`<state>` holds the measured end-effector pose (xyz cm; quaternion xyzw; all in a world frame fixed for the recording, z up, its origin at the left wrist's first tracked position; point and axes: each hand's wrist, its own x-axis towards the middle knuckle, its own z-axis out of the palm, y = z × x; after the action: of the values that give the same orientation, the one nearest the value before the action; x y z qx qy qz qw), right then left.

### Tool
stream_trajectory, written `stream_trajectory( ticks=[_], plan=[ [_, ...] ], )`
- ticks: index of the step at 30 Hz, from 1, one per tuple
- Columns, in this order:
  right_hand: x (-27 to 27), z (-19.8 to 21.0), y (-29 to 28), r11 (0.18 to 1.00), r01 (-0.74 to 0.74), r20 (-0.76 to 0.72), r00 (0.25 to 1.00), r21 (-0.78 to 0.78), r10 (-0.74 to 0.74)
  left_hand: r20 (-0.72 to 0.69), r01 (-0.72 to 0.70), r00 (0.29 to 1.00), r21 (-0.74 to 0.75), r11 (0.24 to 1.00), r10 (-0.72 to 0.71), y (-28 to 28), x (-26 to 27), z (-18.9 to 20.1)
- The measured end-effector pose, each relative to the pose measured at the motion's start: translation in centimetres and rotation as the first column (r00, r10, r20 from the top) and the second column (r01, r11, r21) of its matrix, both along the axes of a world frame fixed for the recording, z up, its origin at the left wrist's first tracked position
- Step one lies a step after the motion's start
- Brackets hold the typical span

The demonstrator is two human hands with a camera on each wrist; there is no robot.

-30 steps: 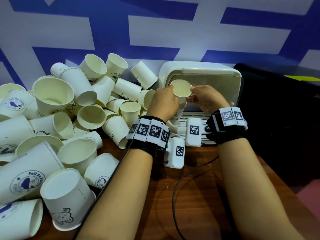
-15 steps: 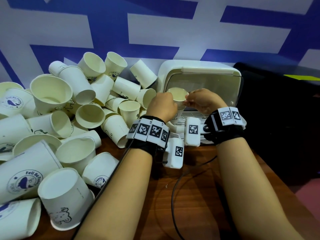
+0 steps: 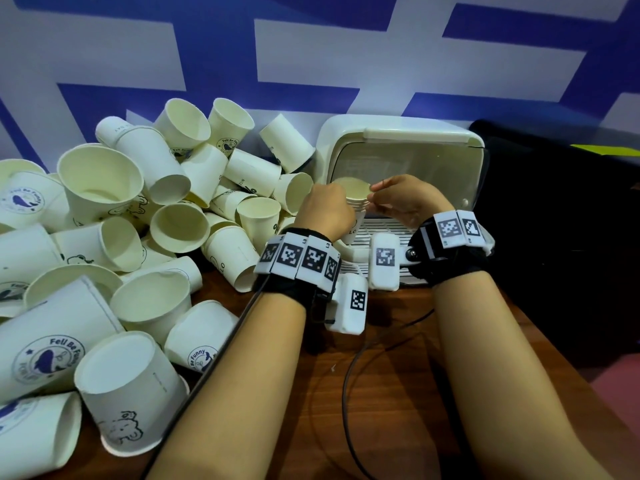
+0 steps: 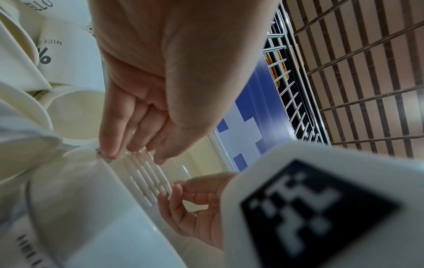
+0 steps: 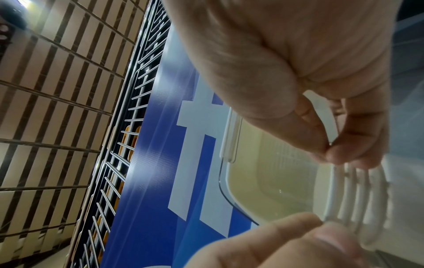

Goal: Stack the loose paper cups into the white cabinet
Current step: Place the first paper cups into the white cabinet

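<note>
A nested stack of paper cups (image 3: 354, 199) stands upright at the open front of the white cabinet (image 3: 408, 135), over its slatted tray (image 3: 388, 225). My left hand (image 3: 337, 202) curls round the stack's left side, fingertips on the ringed rims (image 4: 146, 174). My right hand (image 3: 375, 197) pinches the top rim between thumb and forefinger (image 5: 328, 154). The rims (image 5: 358, 199) show as close white rings. The stack's lower part is hidden behind my left hand. A heap of loose cups (image 3: 138, 220) lies to the left.
Loose cups cover the left half of the brown wooden table (image 3: 398, 393), some right against the cabinet's left side. A black cable (image 3: 349, 393) runs across the table between my forearms. A dark object (image 3: 561, 220) stands right of the cabinet. A blue-and-white wall is behind.
Both hands and the cup between them have sunk a little in front of the cabinet. The top cup now sits deeper, with only close rims showing.
</note>
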<state>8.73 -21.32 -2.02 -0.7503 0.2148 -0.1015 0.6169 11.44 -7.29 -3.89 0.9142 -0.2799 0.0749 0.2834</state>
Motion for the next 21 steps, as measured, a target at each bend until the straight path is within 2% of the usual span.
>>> stream_trajectory(
  ticks=[7, 10, 13, 17, 21],
  plan=[
    [-0.3, 0.4, 0.2, 0.989, -0.049, -0.047, 0.998, -0.14, 0.043, 0.038, 0.032, 0.999, -0.08, 0.996, -0.03, 0.3, -0.4, 0.6],
    [-0.3, 0.6, 0.4, 0.98, -0.081, -0.078, 0.995, -0.182, 0.068, 0.066, 0.102, 0.993, -0.11, 0.989, -0.095, 0.5, -0.8, 1.1],
    [-0.3, 0.7, 0.4, 0.961, -0.098, -0.086, 0.993, -0.257, 0.078, 0.053, 0.183, 0.982, -0.035, 0.983, -0.181, 0.7, -1.1, 1.1],
    [-0.5, 0.8, 0.7, 0.938, -0.126, -0.129, 0.988, -0.322, 0.088, -0.017, 0.216, 0.976, 0.103, 0.971, -0.215, 0.6, -1.1, 0.6],
    [-0.3, 0.7, 0.7, 0.921, -0.146, -0.157, 0.983, -0.362, 0.094, -0.055, 0.221, 0.975, 0.124, 0.967, -0.216, 0.5, -1.1, 0.4]
  ],
)
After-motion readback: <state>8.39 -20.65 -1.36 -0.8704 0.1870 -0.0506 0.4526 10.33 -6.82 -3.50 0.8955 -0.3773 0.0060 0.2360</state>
